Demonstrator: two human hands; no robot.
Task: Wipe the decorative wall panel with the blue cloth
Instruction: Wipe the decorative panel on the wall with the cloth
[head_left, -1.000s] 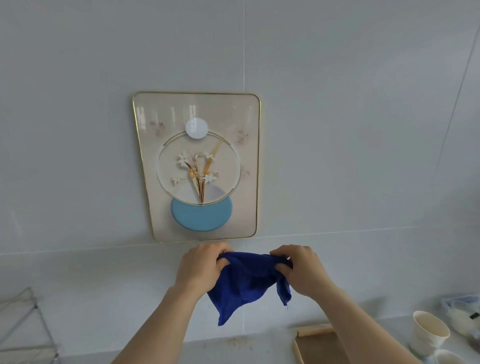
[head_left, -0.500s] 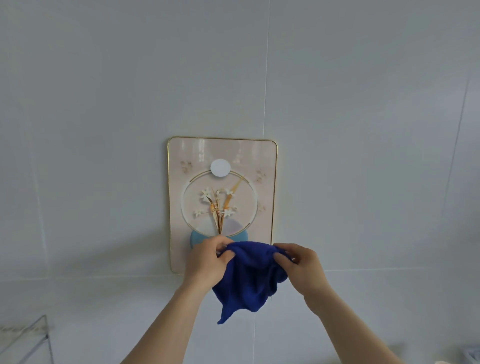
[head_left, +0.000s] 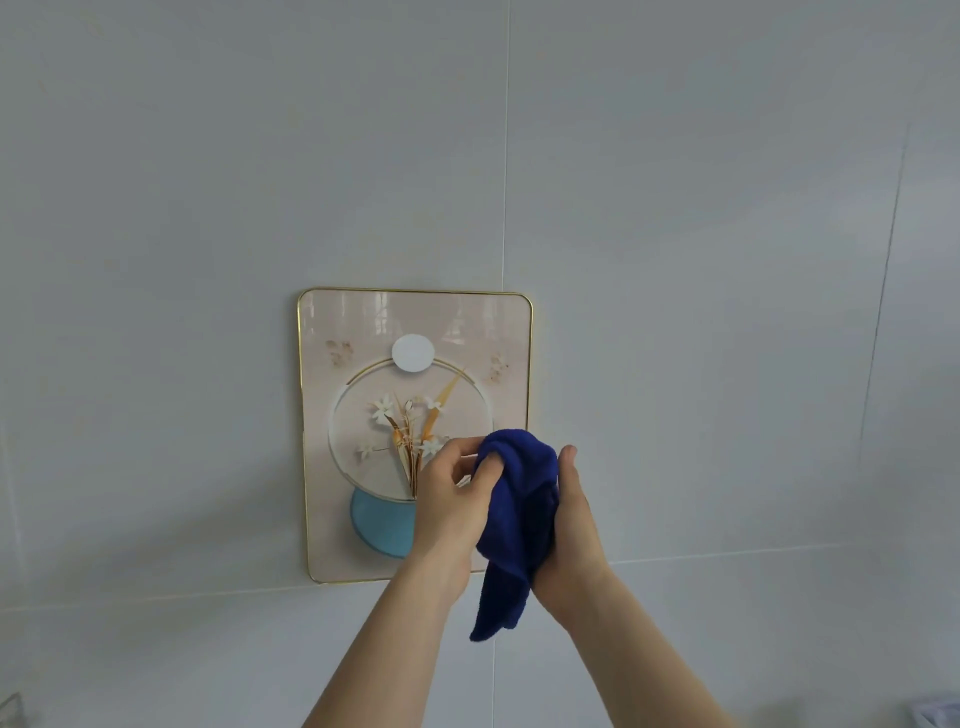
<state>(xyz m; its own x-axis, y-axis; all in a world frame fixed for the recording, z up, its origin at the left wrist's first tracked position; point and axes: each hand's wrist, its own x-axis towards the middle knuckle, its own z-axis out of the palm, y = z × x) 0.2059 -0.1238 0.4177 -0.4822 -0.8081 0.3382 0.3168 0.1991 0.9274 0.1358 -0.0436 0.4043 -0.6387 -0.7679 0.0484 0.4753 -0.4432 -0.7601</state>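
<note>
The decorative wall panel (head_left: 363, 332) hangs on the grey wall, a gold-edged beige rectangle with a flower motif, a white disc and a light blue half-circle. The blue cloth (head_left: 519, 514) is bunched between both hands in front of the panel's lower right part, one corner dangling below. My left hand (head_left: 452, 504) pinches the cloth's upper left fold with thumb and fingers. My right hand (head_left: 569, 535) cups the cloth from the right side. The hands and cloth hide the panel's lower right corner. Whether the cloth touches the panel I cannot tell.
Large grey wall tiles (head_left: 701, 260) surround the panel, with a vertical seam above it and a horizontal seam at its base. A bit of a wire rack (head_left: 10, 704) shows at the bottom left edge.
Both hands rose with the cloth, from below the panel to in front of its lower right part. The cloth went from spread between the hands to bunched. The view tilted up and closer.
</note>
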